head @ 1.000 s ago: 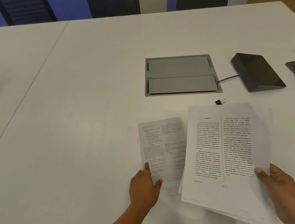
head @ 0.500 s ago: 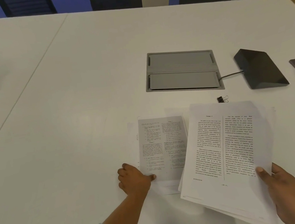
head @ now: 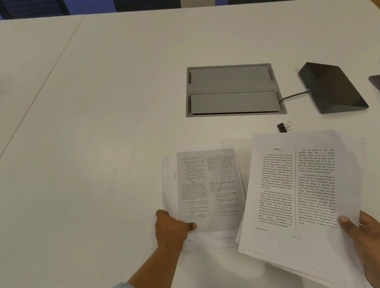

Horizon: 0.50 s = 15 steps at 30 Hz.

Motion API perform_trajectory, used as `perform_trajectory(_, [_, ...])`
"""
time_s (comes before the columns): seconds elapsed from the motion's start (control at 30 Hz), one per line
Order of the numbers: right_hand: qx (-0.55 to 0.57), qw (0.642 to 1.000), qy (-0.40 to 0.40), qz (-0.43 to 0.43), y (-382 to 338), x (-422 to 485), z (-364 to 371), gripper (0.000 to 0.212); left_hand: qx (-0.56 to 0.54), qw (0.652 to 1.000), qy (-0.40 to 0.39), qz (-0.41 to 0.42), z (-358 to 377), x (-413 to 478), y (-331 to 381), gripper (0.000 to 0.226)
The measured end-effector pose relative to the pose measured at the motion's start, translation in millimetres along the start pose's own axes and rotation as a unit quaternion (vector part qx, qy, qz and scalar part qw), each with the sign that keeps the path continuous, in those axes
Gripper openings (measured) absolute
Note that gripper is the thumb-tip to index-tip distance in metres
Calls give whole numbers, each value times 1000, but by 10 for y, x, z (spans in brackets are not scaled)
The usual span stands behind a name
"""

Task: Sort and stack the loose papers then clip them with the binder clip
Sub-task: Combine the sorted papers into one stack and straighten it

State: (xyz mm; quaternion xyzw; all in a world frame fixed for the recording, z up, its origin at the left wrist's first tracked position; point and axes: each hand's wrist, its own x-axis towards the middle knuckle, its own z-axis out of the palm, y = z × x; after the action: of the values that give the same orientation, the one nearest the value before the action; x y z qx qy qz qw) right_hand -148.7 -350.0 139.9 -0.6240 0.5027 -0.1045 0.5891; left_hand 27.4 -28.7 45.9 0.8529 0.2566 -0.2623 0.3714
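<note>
sorting is partway; the right hand grips a gathered stack, thumb on top; the left hand pinches the loose sheets on the table; merging remains, and the binder clip lies untouched just beyond.

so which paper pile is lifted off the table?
The right-hand stack, gripped by the right hand and tilted up. The greyer pile lies flat, left hand at its corner.
</note>
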Motion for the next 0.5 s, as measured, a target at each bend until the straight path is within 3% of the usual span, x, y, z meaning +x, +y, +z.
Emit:
perform_trajectory(0.17, [-36, 999, 6, -11, -28, 5, -17, 19, 1, 1000, -14, 23, 4, 51, -120, 43])
perform_trajectory(0.37, [-81, 995, 5, -52, -139, -47, -45, 17, -84, 993, -58, 52, -188, 50, -233, 24])
perform_trajectory(0.5, [-78, 995, 0, -55, -201, -39, -65, 31, -169, 981, -59, 71, -504, -99, -230, 9])
